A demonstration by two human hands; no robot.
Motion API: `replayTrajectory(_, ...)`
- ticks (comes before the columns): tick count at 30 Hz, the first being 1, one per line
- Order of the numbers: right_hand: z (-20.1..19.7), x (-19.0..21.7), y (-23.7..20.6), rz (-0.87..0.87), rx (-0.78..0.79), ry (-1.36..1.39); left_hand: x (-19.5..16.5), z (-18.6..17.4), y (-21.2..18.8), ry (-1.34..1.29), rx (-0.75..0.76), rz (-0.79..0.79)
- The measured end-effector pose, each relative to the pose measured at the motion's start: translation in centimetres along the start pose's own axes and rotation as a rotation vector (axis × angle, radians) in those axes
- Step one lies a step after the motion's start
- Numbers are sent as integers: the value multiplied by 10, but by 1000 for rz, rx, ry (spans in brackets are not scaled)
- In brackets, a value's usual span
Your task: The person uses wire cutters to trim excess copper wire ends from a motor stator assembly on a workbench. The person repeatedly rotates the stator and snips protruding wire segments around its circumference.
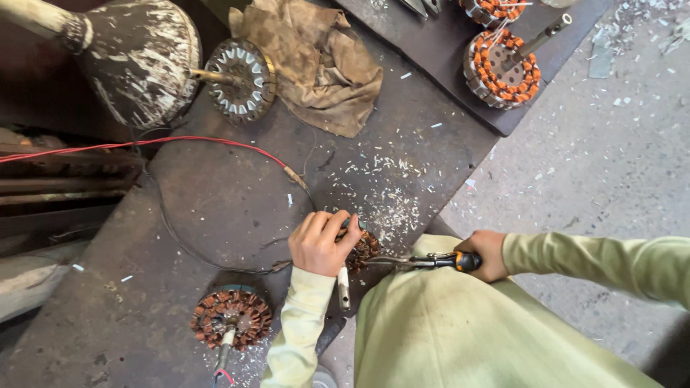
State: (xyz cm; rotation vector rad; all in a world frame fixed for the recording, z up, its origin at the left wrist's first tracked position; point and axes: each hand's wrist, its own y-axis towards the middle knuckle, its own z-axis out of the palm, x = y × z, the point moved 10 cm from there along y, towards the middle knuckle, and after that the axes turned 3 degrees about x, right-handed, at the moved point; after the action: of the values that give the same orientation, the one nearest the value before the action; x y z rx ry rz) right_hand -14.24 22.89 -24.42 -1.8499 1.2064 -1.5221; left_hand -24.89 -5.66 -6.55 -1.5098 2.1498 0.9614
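The left hand [321, 243] grips a copper-wound stator [361, 249] at the near edge of the dark metal worktop [215, 208], mostly hidden beneath its fingers. The right hand [486, 253] clasps orange-handled pliers [424, 261], their steel tips touching the windings. Pale insulation scraps [392, 205] lie just beyond.

We cannot see most of the wound stator [365, 249] at the desk's edge, since the left hand [321, 243] covers it, and the right hand [487, 254] hides most of the pliers' handle [460, 261]. The top edge of the picture cuts off a second stator [491, 8] and some metal tools [424, 6]. The left edge cuts the red wire [144, 143].
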Motion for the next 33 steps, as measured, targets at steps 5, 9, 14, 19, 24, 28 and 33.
replayTrajectory(5, -20, 16, -5, -8, -168, -68, 11, -1, 1, 51, -51, -72)
replayTrajectory(9, -37, 33, -14, -55, -260, -104, 22, 1, 2, 79, -81, -130)
replayTrajectory(14, -30, 21, -5, 78, -146, -146, 27, 5, 0, 64, -48, -141)
replayTrajectory(19, -26, 18, 16, 1, -196, -203, 25, 4, 2, 72, -11, -107)
replayTrajectory(24, -27, 21, 15, -57, -236, -212, 27, 5, 1, 98, -9, -123)
replayTrajectory(28, -42, 45, 0, -106, -295, -207, 41, 9, -3, 85, -3, -223)
replayTrajectory(33, -48, 42, -11, 208, -113, -245, 57, 13, -7, 122, 17, -333)
